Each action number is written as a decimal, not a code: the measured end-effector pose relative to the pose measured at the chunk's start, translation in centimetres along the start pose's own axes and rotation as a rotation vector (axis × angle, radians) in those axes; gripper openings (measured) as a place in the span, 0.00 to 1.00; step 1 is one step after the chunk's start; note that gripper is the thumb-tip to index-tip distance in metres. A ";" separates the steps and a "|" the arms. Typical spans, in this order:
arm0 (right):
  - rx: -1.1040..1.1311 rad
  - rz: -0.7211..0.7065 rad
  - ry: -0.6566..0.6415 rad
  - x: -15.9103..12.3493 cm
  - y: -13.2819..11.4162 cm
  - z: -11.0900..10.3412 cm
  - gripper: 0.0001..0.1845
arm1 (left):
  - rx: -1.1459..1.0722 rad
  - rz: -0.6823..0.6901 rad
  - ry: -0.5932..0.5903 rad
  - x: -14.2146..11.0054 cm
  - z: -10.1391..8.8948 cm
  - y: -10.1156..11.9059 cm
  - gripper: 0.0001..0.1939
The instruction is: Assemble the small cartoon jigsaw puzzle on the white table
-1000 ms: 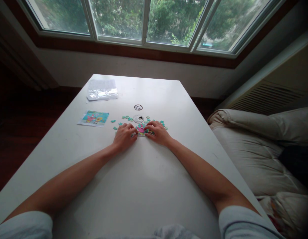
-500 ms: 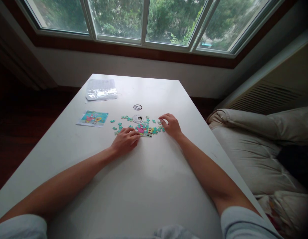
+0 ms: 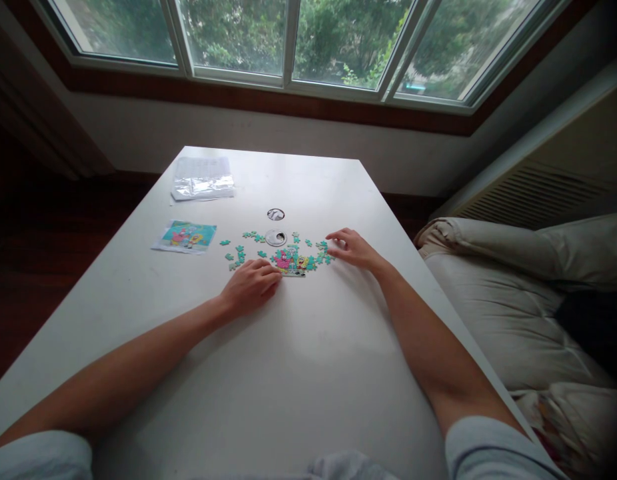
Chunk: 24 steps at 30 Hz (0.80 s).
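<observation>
A partly joined jigsaw puzzle (image 3: 291, 260) with pink and yellow cartoon figures lies on the white table (image 3: 283, 373). My left hand (image 3: 252, 285) rests palm down at its lower left corner, fingers laid loosely on the tabletop and touching or covering that edge. Beyond the puzzle's right side, my right hand (image 3: 357, 249) hovers with thumb and forefinger apart, holding nothing that I can see. Loose turquoise jigsaw pieces (image 3: 322, 252) lie close to its fingertips. More loose pieces (image 3: 240, 253) are scattered beyond my left hand.
A printed picture sheet (image 3: 187, 237) of the same figures lies to the left, with a clear plastic bag (image 3: 203, 179) behind it. Two round openings sit in the tabletop, the nearer one with a metal rim (image 3: 276, 238). A padded beige seat (image 3: 493, 307) stands right of the table.
My right hand has drawn back to the right, away from the loose pieces, and its thumb and forefinger show farther apart. My left hand has hardly moved.
</observation>
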State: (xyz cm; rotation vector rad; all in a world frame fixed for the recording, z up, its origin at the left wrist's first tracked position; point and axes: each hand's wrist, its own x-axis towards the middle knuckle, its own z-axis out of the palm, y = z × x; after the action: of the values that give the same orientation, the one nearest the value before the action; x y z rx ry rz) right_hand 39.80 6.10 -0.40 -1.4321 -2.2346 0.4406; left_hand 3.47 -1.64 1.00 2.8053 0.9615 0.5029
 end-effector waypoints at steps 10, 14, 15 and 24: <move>-0.176 -0.003 -0.100 -0.2 -1.0 1.4 0.38 | -0.067 0.000 0.048 -0.3 -0.5 0.1 0.13; -0.206 -0.012 -0.047 0.1 -0.9 2.6 0.34 | 0.042 -0.206 0.115 -0.5 0.2 -0.7 0.21; -0.208 -0.013 -0.024 0.2 -0.9 2.9 0.33 | 0.065 -0.249 0.108 -0.7 0.5 -1.1 0.24; -0.233 -0.038 -0.024 1.3 -2.1 5.3 0.34 | 0.126 -0.380 -0.023 -1.9 1.8 -4.7 0.33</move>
State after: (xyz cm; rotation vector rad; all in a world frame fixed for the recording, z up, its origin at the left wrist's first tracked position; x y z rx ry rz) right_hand 34.89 6.29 -3.55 -1.5016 -2.3915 0.1895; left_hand 0.06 0.87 -2.29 2.6240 1.5231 0.3680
